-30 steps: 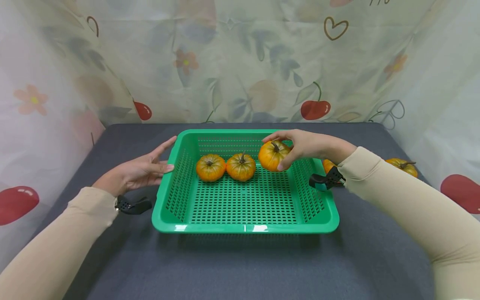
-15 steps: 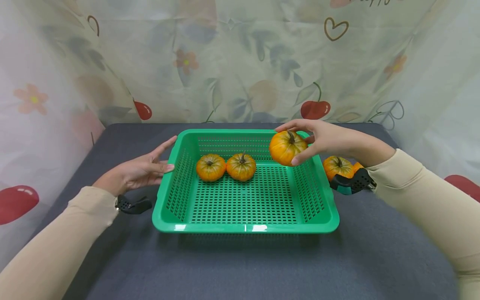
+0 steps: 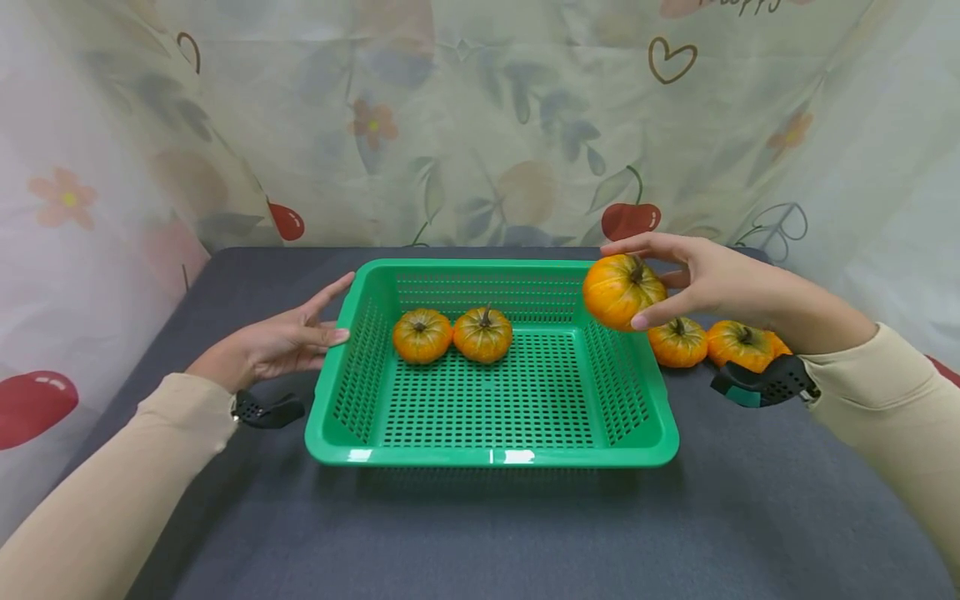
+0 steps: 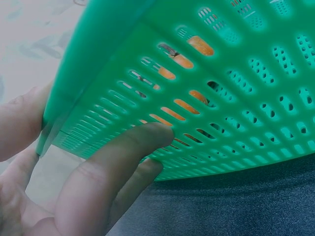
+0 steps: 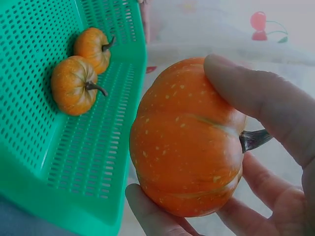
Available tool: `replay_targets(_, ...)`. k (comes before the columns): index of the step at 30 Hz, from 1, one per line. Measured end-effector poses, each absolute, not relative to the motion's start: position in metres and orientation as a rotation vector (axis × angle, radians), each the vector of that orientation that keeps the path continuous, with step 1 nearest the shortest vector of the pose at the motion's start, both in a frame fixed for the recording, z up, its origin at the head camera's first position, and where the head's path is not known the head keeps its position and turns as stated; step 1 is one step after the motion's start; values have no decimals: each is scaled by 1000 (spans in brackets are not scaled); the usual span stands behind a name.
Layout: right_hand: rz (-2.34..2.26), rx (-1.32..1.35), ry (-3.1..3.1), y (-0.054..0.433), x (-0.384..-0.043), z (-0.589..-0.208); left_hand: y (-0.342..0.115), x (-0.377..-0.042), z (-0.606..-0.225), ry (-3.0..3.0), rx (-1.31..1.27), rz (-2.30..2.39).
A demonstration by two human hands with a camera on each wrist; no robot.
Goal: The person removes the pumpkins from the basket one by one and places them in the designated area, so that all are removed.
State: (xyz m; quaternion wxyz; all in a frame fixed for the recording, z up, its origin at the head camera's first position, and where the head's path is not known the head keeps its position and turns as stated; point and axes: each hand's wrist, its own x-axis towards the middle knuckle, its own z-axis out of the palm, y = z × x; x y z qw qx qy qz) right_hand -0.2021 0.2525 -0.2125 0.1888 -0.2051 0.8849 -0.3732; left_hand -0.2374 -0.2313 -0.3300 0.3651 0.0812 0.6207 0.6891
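My right hand (image 3: 712, 279) grips a small orange pumpkin (image 3: 618, 292) above the basket's right rim, thumb and fingers on opposite sides of it. The right wrist view shows this pumpkin (image 5: 189, 142) up close, its dark stem pointing toward the palm. Two similar pumpkins, one on the left (image 3: 422, 336) and one on the right (image 3: 483, 334), sit side by side inside the green perforated plastic basket (image 3: 491, 457). With fingers extended, my left hand (image 3: 277, 340) touches the basket's left side. Its fingertips (image 4: 160, 135) rest against the slotted outer wall in the left wrist view.
Right of the basket, more pumpkins stand in a row on the dark cloth-covered table (image 3: 480, 533): a near one (image 3: 678, 342), a middle one (image 3: 741, 345) and another partly hidden behind the right wrist. A patterned curtain (image 3: 465, 125) encloses the back and sides.
My right hand has carried the pumpkin from over the basket's interior rightward and slightly up to its right rim. This uncovers pumpkins on the table. My left hand and the basket stay put.
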Motion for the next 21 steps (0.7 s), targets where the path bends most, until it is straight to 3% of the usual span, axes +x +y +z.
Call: replay_targets(21, -1039, -343, 2697, 308, -178, -225, -231, -238, -331, 1604, 205, 1774)
